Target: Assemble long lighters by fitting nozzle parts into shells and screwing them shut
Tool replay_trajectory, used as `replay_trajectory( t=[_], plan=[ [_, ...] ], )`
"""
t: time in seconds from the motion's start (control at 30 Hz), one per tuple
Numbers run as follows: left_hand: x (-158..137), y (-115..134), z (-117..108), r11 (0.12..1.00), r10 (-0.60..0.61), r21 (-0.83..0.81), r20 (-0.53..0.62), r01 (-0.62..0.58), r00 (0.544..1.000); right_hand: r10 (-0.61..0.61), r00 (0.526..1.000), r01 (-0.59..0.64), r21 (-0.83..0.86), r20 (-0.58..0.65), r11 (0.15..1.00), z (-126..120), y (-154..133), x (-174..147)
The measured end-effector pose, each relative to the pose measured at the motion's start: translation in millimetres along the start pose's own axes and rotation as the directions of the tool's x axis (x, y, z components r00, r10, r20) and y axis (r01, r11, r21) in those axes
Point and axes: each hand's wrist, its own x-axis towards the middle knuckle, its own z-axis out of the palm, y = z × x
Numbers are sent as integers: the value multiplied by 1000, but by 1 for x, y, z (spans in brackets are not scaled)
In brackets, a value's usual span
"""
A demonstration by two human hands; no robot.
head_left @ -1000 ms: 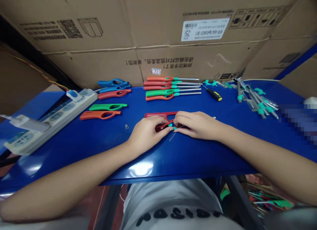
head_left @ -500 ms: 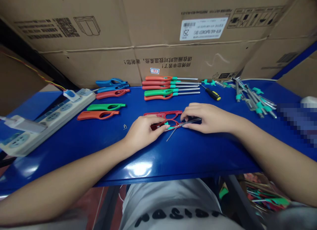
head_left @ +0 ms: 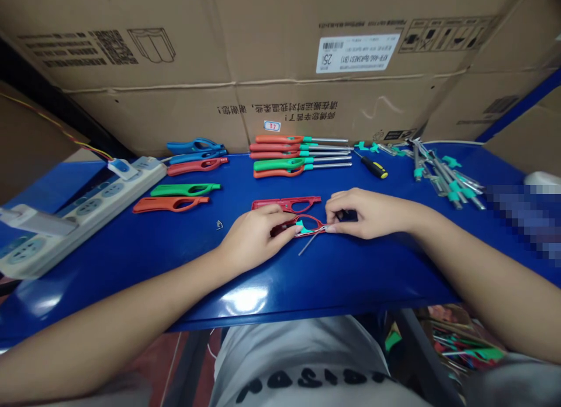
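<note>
My left hand (head_left: 254, 235) grips a red lighter handle shell (head_left: 317, 221) between thumb and fingers, low over the blue table. Inside the shell, by my thumb, shows a teal trigger piece (head_left: 302, 228). A thin metal rod (head_left: 308, 245) slants down toward me from the shell's nose end. My right hand (head_left: 370, 214) is closed in a pinch at that nose end, where small silvery parts meet the fingertips; exactly what they hold is too small to make out. Just behind lies another red shell half (head_left: 280, 202), partly covered by my left fingers.
Finished-looking lighters (head_left: 280, 163) with metal tubes lie at the back, beside a screwdriver (head_left: 374, 166). Tubes and teal parts (head_left: 453, 188) are heaped right. Coloured handles (head_left: 170, 204), a small metal piece (head_left: 220, 225) and a power strip (head_left: 105, 199) are left. Cardboard (head_left: 280, 39) stands behind.
My right hand has shifted slightly right and down; the dark, shiny length between its fingers no longer shows. My left hand keeps the red shell, and the thin rod still sticks out.
</note>
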Motion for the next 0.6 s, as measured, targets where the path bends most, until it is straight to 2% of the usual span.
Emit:
replay_trajectory(
  t=[0.1,0.17,0.27,0.43,0.6],
  plan=[
    [0,1,-3,998,47,50,14,-48,999,12,996,-12,2,91,1000,-5,2,-4],
    [0,1,-5,992,96,82,13,-97,995,18,994,-16,-12,109,1000,-7,4,-6],
    [0,2,-7,980,146,133,16,-147,989,25,997,-20,-69,72,997,-9,5,-7],
    [-2,5,-8,965,200,168,18,-201,980,4,998,-11,-115,-59,993,-7,-1,-7],
    [-2,4,-8,968,213,124,50,-218,976,-27,997,21,-88,-72,996,4,-9,-2]
  ],
)
